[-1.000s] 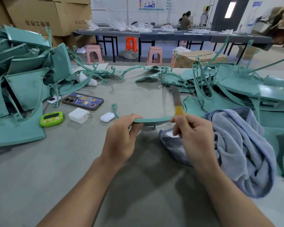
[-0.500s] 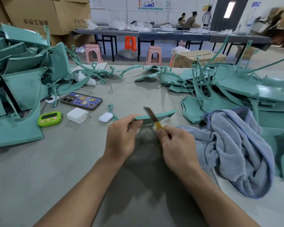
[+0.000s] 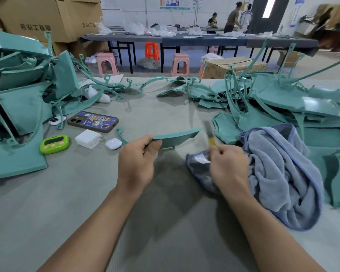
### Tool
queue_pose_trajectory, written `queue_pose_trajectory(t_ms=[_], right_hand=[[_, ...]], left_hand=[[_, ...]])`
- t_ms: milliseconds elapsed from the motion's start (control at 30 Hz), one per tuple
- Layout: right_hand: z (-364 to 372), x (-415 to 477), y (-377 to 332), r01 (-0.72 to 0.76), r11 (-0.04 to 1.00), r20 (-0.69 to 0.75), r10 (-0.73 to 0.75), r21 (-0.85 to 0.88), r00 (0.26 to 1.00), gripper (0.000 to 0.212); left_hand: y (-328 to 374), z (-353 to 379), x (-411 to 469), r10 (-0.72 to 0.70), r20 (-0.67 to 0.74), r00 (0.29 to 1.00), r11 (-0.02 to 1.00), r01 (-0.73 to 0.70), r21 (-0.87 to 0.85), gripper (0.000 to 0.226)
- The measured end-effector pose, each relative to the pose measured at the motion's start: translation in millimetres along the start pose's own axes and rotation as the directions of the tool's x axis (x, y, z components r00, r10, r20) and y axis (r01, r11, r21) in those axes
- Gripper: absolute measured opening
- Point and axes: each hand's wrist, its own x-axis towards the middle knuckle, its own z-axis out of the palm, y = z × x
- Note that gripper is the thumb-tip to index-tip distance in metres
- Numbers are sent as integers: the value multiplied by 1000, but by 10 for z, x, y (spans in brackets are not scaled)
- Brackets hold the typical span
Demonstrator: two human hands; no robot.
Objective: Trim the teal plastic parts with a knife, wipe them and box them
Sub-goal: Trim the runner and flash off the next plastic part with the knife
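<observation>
Grey bench [image 3: 67, 203] stretches away under two bare forearms reaching in from the bottom edge. Above it the left hand [image 3: 135, 160] pinches the near end of a flat teal part [image 3: 177, 137] between thumb and fingers. The right hand [image 3: 230, 165] has its fingers curled round the yellow handle of a knife [image 3: 211, 138], whose blurred blade stands just right of the part's tip, with a blue-grey towel [image 3: 279, 173] heaped beside it. Farther off lie a phone [image 3: 93, 122], charger [image 3: 87, 138], earbud case [image 3: 113, 143] and green timer [image 3: 54, 144], then a left heap [image 3: 24, 107] and a right heap [image 3: 302, 107] of teal parts, and cardboard boxes [image 3: 37, 18] behind.
</observation>
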Motion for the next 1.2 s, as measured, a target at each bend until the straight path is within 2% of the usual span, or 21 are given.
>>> queue_pose_trajectory(t_ms=[33,67,167,267,300,400,467,533,600,700,733,800,900,967,1067,1100,1133,1200], right_hand=[[-50,54,44,-51,998,-53,52,22,997,40],[-72,68,68,-40,997,-83,46,72,995,38],[-35,-102,-46,172,951,-30,-170,256,985,38],[6,-160,-136,237,881,2,-261,409,965,23],[-15,-128,-134,236,864,40,-282,444,959,17],[-75,-46,-82,180,867,280,-337,464,899,22],[-57,-34,-64,141,848,289,-324,512,901,25],[-64,-3,-52,143,803,195,-306,578,932,28],[-121,66,-38,124,751,126,-267,648,956,24],[-239,204,38,-9,646,83,-84,763,993,24],[-260,234,65,-72,597,101,-15,799,995,26],[-279,258,71,-195,483,172,92,854,981,30],[-312,274,34,-317,297,280,162,901,946,27],[-337,290,29,-364,188,339,153,912,928,26],[-346,306,37,-396,81,382,144,915,913,26],[-332,310,40,-393,88,377,161,915,912,26],[-315,312,45,-374,140,346,191,917,919,25],[-288,299,50,-278,318,204,247,906,947,27]], left_hand=[[3,-7,4,1,-3,1000,1000,-1,-3,23],[8,-6,9,0,-4,1000,1000,0,1,24],[2,6,13,6,10,1000,1000,-6,27,18],[11,-3,-2,22,36,999,998,-24,56,18],[17,-12,-5,45,45,998,997,-48,68,19],[51,-18,-14,103,56,993,991,-107,75,18],[70,4,-17,111,15,994,993,-111,43,19],[53,7,2,81,-14,997,997,-80,22,20],[7,-20,35,14,30,999,997,-16,76,28],[-63,-88,79,-133,71,989,985,124,118,28],[-58,-97,80,-139,76,987,985,130,112,27],[-24,-88,64,-100,94,991,987,86,138,39],[-20,-60,38,-47,98,994,979,26,204,49],[-31,-82,36,-55,57,997,978,42,202,39],[28,-130,39,-29,21,999,987,25,159,19],[63,-145,32,19,-9,1000,986,-17,168,18],[89,-155,22,86,-45,995,977,-76,199,21],[127,-160,-1,218,-92,972,940,-184,288,27]])
